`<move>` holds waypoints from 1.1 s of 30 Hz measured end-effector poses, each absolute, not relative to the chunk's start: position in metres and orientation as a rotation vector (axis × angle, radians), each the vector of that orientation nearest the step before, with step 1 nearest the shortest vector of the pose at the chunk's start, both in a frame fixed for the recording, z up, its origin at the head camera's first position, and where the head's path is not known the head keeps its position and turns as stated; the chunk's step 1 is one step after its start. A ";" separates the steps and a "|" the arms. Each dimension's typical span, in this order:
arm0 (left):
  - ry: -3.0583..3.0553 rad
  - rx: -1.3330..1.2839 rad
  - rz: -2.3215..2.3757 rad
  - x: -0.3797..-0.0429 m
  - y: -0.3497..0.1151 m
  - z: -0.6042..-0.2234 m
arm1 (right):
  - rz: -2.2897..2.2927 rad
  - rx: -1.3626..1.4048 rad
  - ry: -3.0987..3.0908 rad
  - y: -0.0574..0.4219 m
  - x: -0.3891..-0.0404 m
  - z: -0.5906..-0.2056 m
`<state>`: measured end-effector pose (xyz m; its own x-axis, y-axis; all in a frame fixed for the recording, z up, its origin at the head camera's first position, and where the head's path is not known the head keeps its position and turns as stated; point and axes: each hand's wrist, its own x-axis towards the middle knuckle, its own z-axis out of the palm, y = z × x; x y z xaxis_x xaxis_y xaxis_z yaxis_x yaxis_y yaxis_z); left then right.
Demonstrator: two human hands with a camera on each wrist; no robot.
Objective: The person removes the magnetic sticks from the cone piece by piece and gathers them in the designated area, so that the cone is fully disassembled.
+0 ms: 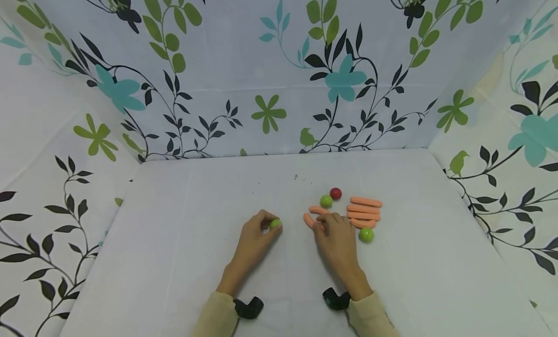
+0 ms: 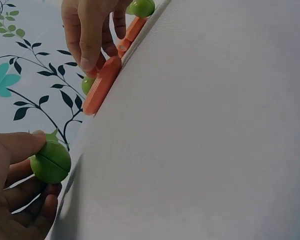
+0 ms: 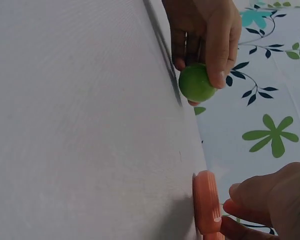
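My left hand [image 1: 256, 234] pinches a green ball [image 2: 51, 162] between thumb and fingers, low over the white table. A thin dark seam crosses the ball in the left wrist view. My right hand [image 1: 338, 235] is at two orange toy sausages to its left, thumb and fingertips curled around the end of the nearer, curved sausage [image 1: 308, 221]. The farther sausage [image 1: 318, 209] lies just beyond the fingertips. In the right wrist view a sausage [image 3: 206, 202] lies right at the fingers [image 3: 255, 192]; part of the grip is hidden.
Several orange sausages [image 1: 365, 209] lie in a stacked row right of the right hand. One green ball [image 1: 366, 235] sits in front of them, another green ball [image 1: 326, 201] and a red ball [image 1: 335, 193] behind. Leaf-patterned cloth [image 1: 266, 85] borders the white table [image 1: 183, 279].
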<state>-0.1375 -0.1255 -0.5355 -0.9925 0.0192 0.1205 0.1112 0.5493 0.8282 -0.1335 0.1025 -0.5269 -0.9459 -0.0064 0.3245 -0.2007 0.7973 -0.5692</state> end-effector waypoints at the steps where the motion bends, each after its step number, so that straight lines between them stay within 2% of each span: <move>1: -2.684 -0.123 -1.437 -0.140 -0.124 -0.533 | 0.900 0.170 -2.679 0.104 -0.133 -0.526; 18: -2.688 -0.248 -1.520 -0.208 -0.085 -0.529 | 0.953 0.181 -2.652 0.116 -0.105 -0.514; 33: -2.691 -0.392 -1.585 -0.223 -0.072 -0.540 | 1.063 0.175 -2.741 0.132 -0.089 -0.508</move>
